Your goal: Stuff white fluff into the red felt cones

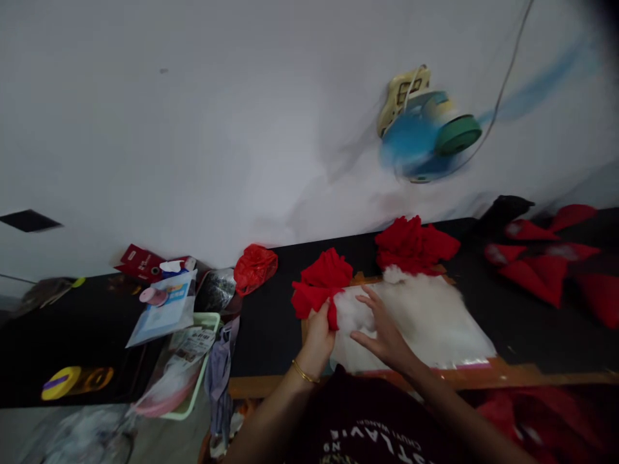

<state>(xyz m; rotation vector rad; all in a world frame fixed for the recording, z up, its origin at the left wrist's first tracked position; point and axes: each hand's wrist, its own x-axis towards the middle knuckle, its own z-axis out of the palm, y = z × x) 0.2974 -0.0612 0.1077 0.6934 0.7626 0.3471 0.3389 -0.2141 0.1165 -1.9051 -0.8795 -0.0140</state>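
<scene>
My left hand, with a gold bangle at its wrist, is closed on the edge of a red fabric piece. A tuft of white stuffing sits at the mouth of this piece, between my two hands. Fingers spread, my right hand is at the right side of the tuft; whether its fingertips touch the fluff I cannot tell. Beneath and to the right lies a larger heap of white stuffing. Behind the heap is a pile of red fabric pieces.
Several red cone-shaped pieces lie on the black table at right. A blue fan spins on the wall above. To the left are a red plastic bag, a pale green basket and a yellow-lidded jar.
</scene>
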